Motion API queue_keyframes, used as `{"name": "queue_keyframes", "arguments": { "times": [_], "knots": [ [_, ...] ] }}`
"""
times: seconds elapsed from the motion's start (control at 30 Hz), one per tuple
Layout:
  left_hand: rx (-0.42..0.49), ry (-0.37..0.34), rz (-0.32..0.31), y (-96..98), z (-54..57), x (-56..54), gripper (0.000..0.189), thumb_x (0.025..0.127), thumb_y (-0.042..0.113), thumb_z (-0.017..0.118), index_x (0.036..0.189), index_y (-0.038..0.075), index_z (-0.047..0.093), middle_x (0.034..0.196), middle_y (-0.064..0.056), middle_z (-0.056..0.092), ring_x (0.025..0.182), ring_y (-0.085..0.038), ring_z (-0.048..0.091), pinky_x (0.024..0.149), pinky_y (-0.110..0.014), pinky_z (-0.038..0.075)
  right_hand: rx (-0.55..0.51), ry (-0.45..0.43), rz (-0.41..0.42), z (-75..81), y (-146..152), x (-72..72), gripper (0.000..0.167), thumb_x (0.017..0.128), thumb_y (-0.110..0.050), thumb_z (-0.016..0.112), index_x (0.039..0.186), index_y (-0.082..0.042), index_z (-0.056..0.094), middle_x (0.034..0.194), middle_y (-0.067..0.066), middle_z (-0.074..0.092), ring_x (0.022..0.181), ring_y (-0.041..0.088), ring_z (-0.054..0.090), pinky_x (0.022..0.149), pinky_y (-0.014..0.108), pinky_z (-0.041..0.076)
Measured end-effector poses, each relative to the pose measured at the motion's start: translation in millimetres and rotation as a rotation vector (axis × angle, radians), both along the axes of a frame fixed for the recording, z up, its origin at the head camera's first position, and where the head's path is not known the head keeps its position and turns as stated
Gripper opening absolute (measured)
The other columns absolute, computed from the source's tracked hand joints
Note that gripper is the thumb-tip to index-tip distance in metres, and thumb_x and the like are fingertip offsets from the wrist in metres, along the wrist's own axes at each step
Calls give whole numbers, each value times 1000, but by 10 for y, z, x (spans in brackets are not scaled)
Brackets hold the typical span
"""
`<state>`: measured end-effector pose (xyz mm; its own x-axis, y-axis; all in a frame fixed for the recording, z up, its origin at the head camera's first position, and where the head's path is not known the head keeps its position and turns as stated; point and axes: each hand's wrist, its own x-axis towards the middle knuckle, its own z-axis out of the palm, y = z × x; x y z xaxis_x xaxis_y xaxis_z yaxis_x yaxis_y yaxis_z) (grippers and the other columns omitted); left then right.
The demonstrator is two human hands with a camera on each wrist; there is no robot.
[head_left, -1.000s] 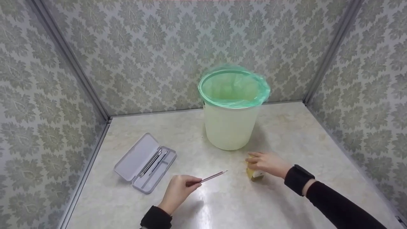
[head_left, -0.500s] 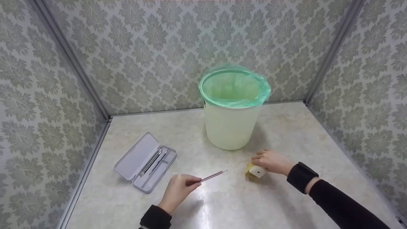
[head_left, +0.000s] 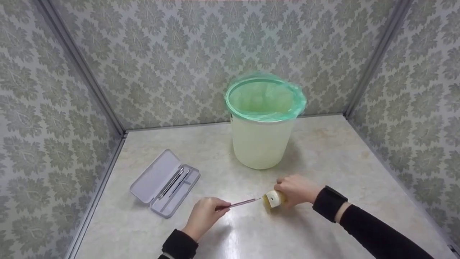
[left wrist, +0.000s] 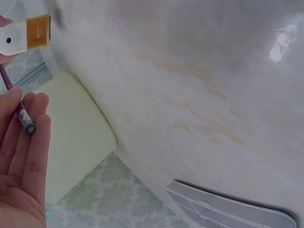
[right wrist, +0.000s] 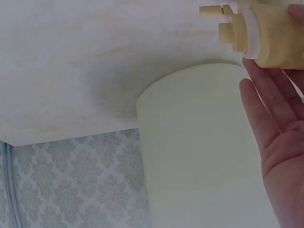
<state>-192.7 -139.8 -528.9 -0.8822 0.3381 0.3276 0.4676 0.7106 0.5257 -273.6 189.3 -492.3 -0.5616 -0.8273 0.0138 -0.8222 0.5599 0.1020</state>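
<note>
My left hand (head_left: 205, 216) pinches a dark red pencil (head_left: 242, 203) near its back end, with the point facing right. In the left wrist view the pencil's dark eraser end (left wrist: 30, 127) shows between thumb and fingers. My right hand (head_left: 297, 190) grips a yellow crank pencil sharpener (head_left: 274, 199). Its white face, with a round dark hole, is turned toward the pencil. The pencil's tip is close to that face; whether they touch I cannot tell. An amber see-through drawer (left wrist: 38, 32) shows in the left wrist view. The crank (right wrist: 226, 32) sticks out in the right wrist view.
An open grey pencil case (head_left: 155, 177) lies on the left of the table, with several pens or pencils (head_left: 171, 182) inside. Behind the hands stands a tall pale bin (head_left: 262, 144), lined with a green plastic bag (head_left: 301, 102). Patterned walls (head_left: 179, 54) enclose the table.
My right hand has turned the sharpener so its white holed face shows, and brought it left toward the pencil. The left hand has shifted slightly to the right with the pencil.
</note>
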Motion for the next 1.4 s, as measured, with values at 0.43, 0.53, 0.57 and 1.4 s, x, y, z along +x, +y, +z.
{"name": "queue_keyframes", "arguments": {
  "times": [0.43,0.53,0.57,1.4],
  "knots": [
    [-93,22,-17,38,-54,-13,15,84,12,83,97,19,83,88,4,81,77,-11,74,68,-24,56,21,-86,9,-6,-209,46,38,60,-36,91,80,-15,66,76,-3,58,59,9,46,52,21,35],
    [-101,16,-17,37,-79,-18,14,84,12,83,96,19,84,88,4,81,77,-11,74,67,-24,56,31,-102,6,-17,-246,62,36,61,-34,90,80,-15,66,77,-4,57,59,7,44,52,20,35],
    [-103,16,-18,36,-87,-19,15,83,12,83,96,19,84,88,4,81,77,-11,74,67,-24,56,35,-106,6,-17,-259,68,36,61,-34,90,80,-15,66,76,-4,57,60,7,44,53,20,34],
    [-68,-47,-49,165,-158,-54,9,86,12,81,94,16,83,87,2,81,77,-12,75,69,-24,58,-105,-191,0,-195,-272,81,35,76,-36,88,96,-13,71,88,-2,71,76,8,61,67,21,49]
  ]
}}
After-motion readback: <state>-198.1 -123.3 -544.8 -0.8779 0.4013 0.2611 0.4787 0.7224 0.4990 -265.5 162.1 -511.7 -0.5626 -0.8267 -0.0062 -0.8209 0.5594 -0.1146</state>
